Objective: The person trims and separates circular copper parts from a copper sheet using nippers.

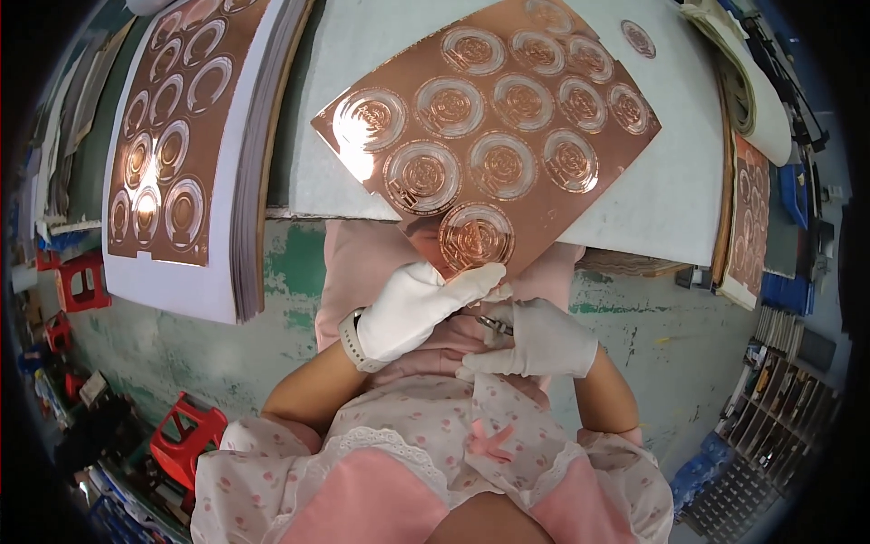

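White-gloved, at four o'clock, with the right hand (544,340), curls bent fingers around a small metal tool (494,325), perhaps scissors; whether parted at the blades, cannot tell. At seven o'clock, with the left hand (408,310), pinches narrowly, thumb on top, at the near corner of the copper sheet (489,131). Extends it toward twelve and one o'clock, above the white table (657,199). Looks only started: notched at edges, with many raised circles (503,166) seemingly left to cut free. Farther, at one o'clock, to see one loose disc (638,39); at ten, another copper sheet (161,186) on a thick stack (172,286), apparently not yet cut.
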### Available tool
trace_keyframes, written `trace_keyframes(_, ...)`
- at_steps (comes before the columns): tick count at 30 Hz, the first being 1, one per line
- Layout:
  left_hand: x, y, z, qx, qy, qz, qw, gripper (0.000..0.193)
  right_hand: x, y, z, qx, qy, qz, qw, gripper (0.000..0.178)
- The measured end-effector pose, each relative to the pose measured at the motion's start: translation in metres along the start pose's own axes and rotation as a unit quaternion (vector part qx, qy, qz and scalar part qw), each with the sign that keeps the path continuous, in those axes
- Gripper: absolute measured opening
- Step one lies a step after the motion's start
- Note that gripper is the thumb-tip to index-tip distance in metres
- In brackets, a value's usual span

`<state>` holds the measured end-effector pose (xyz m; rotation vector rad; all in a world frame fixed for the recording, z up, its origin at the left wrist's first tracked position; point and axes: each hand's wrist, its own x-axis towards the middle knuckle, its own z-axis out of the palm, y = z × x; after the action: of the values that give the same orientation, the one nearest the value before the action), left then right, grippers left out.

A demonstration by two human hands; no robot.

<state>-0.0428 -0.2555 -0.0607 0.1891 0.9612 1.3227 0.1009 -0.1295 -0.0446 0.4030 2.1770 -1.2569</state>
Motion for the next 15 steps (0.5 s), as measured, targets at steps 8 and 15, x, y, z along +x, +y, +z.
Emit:
trace_keyframes(8,-0.003,0.001,-0.002,0.019,0.024,0.031,0.999,0.027,0.013,0.013,0.000,-0.021,-0.002,-0.083,0.996,0.065)
trace_keyframes(15,-0.008,0.002,-0.006,0.037,0.017,0.053,0.998,0.027,0.016,0.007,-0.005,-0.087,-0.019,-0.099,0.991,0.062)
